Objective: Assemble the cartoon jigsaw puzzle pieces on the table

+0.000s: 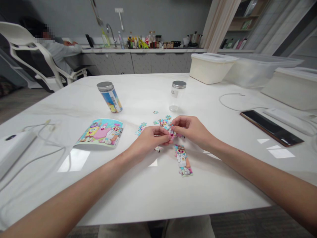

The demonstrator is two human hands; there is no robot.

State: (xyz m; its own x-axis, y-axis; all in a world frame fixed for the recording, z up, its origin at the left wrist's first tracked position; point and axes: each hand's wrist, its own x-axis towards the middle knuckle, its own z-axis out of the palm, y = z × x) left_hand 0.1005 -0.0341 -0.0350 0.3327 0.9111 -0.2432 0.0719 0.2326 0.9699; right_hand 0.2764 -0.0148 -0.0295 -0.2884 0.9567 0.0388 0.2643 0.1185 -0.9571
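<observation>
Both my hands meet over small cartoon jigsaw pieces on the white table (153,191). My left hand (151,140) and my right hand (192,129) pinch a pink puzzle piece (171,134) between their fingertips. Loose pieces (162,122) lie just beyond the fingers. A joined strip of pieces (182,160) lies in front of my right wrist. One more piece (158,149) sits under my left hand. The printed reference picture (101,133) lies to the left.
A labelled jar (110,97) and a clear jar (177,96), both with metal lids, stand behind the pieces. A phone (271,127) and cable lie right, plastic bins (210,67) at the back right, a white device (12,148) left. A person sits at the far left.
</observation>
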